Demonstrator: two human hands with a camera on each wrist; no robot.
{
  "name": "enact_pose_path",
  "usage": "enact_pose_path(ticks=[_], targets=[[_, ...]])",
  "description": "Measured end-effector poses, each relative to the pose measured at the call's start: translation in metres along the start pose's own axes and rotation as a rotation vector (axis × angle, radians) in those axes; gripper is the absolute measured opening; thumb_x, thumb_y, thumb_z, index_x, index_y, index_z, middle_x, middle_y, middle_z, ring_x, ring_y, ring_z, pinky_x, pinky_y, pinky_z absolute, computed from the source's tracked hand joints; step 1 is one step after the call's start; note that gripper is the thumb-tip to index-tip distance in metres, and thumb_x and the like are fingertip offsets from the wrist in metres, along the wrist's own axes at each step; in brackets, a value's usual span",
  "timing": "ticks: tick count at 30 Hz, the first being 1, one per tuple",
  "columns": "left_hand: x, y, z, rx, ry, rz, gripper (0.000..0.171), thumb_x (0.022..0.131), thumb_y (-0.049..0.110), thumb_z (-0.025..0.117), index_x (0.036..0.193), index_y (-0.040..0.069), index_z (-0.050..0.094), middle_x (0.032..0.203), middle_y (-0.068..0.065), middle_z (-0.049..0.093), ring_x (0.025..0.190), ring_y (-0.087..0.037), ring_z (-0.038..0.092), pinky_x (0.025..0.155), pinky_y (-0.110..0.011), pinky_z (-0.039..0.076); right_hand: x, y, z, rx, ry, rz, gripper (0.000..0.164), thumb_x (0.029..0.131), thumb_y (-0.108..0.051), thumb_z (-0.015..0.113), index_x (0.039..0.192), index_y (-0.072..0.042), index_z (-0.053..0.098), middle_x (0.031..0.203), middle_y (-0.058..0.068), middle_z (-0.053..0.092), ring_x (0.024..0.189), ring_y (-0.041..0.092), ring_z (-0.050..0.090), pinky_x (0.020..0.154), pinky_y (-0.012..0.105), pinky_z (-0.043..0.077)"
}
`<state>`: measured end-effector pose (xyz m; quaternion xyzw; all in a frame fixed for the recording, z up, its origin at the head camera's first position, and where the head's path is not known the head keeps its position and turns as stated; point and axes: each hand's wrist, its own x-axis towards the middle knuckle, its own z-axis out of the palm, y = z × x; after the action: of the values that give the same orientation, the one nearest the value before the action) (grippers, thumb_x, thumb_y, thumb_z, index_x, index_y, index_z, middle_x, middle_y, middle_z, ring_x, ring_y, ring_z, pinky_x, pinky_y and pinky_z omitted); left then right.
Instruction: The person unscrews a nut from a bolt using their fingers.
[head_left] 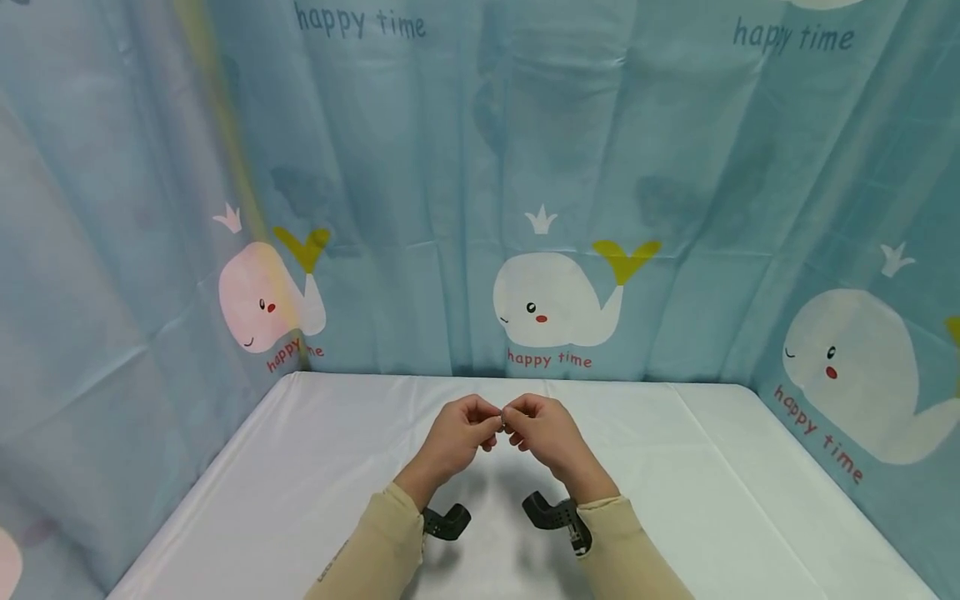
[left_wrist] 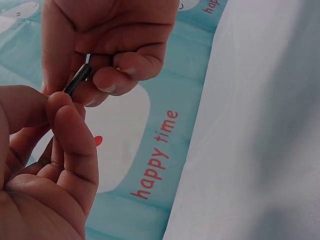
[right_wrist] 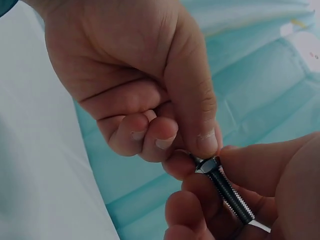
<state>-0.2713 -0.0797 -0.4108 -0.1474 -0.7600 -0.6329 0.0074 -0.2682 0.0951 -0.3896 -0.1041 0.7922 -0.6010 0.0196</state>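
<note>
A small dark metal bolt (right_wrist: 231, 194) with a hexagonal piece at one end is held between both hands. My left hand (head_left: 459, 435) pinches the hexagonal end between thumb and fingertips, its other fingers curled. Meeting it from the other side, my right hand (head_left: 551, 433) has its thumb and fingertips at that same end. In the left wrist view the threaded shank of the bolt (left_wrist: 79, 80) runs toward the right palm. The fingertips hide part of the hexagonal end. Both hands are raised over the table.
A white cloth covers the table (head_left: 262, 483). Behind and beside it hangs a light blue curtain (head_left: 405, 300) printed with whales. Each wrist carries a black camera mount, the left mount (head_left: 447, 522) and the right mount (head_left: 547, 511), below tan sleeves.
</note>
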Motion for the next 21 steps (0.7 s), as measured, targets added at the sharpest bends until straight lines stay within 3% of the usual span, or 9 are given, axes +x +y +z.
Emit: enact_pose_path(ticks=[5, 11, 16, 21], targets=[[-0.0015, 0.0038, -0.0026, 0.009, 0.002, 0.007, 0.007, 0.097, 0.016, 0.067, 0.1, 0.01, 0.068, 0.084, -0.009, 0.066, 0.068, -0.023, 0.062, 0.066, -0.037, 0.055, 0.0003, -0.002, 0.0009, -0.012, 0.007, -0.028, 0.008, 0.094, -0.015, 0.068, 0.099, -0.01, 0.07, 0.094, 0.011, 0.068, 0.079, 0.031, 0.064, 0.067, 0.038, 0.054], [-0.0029, 0.0055, -0.0032, -0.005, 0.011, 0.028, 0.008, 0.096, 0.014, 0.067, 0.1, 0.006, 0.067, 0.082, -0.009, 0.065, 0.067, -0.023, 0.061, 0.067, -0.038, 0.055, -0.0007, -0.0032, 0.0008, 0.015, 0.021, -0.008, 0.02, 0.094, -0.021, 0.069, 0.111, -0.009, 0.068, 0.1, 0.008, 0.066, 0.076, 0.027, 0.063, 0.066, 0.037, 0.054], [-0.0022, 0.0068, -0.0004, -0.003, 0.007, 0.04, 0.009, 0.097, 0.014, 0.066, 0.101, 0.006, 0.067, 0.083, -0.006, 0.065, 0.067, -0.022, 0.06, 0.065, -0.037, 0.053, -0.002, -0.0051, -0.0005, 0.005, 0.021, -0.007, 0.018, 0.099, -0.024, 0.064, 0.098, -0.007, 0.07, 0.087, 0.01, 0.066, 0.07, 0.026, 0.06, 0.063, 0.035, 0.053], [-0.0037, 0.0074, -0.0012, 0.007, 0.016, 0.02, 0.008, 0.097, 0.014, 0.066, 0.1, 0.007, 0.066, 0.084, -0.01, 0.065, 0.068, -0.023, 0.061, 0.067, -0.038, 0.054, -0.0023, -0.0059, -0.0006, 0.01, 0.004, -0.046, 0.009, 0.094, -0.013, 0.068, 0.1, -0.007, 0.07, 0.092, 0.009, 0.066, 0.075, 0.027, 0.063, 0.066, 0.037, 0.053]])
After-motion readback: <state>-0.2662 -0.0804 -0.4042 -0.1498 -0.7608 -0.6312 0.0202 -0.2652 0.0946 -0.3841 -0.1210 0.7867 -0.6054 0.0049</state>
